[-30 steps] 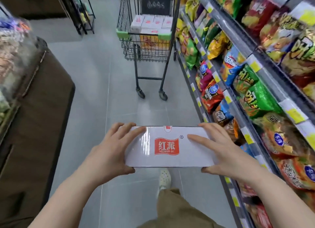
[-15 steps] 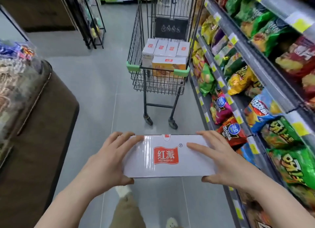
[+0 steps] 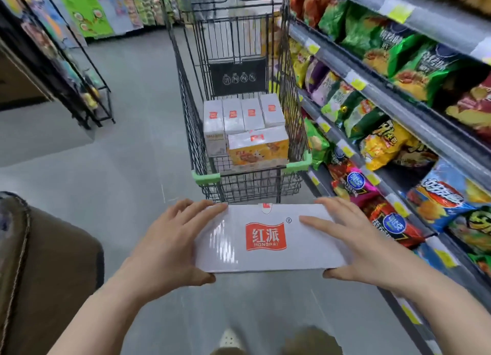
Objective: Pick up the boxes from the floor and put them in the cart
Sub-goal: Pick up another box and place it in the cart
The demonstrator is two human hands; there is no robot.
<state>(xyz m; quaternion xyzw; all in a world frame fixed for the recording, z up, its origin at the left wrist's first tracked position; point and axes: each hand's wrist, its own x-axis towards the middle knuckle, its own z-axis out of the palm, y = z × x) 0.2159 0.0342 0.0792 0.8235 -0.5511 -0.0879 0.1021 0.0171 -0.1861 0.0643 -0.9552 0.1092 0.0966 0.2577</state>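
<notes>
White, the carton (image 3: 268,237) clamped between left hand (image 3: 170,245) and right hand (image 3: 356,248) is now much nearer the cart (image 3: 249,184), so loading looks imminent.

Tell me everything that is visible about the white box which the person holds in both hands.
The white box is long, flat and rectangular, with a glossy, film-like surface that reflects light. A red logo with white characters and the word HONGPAI sits in the middle of its top face, with a small registered mark beside it. It is held roughly level above the grey floor, just before the cart. The left hand grips its left end and the right hand its right end, thumbs below, fingers on top.
</notes>
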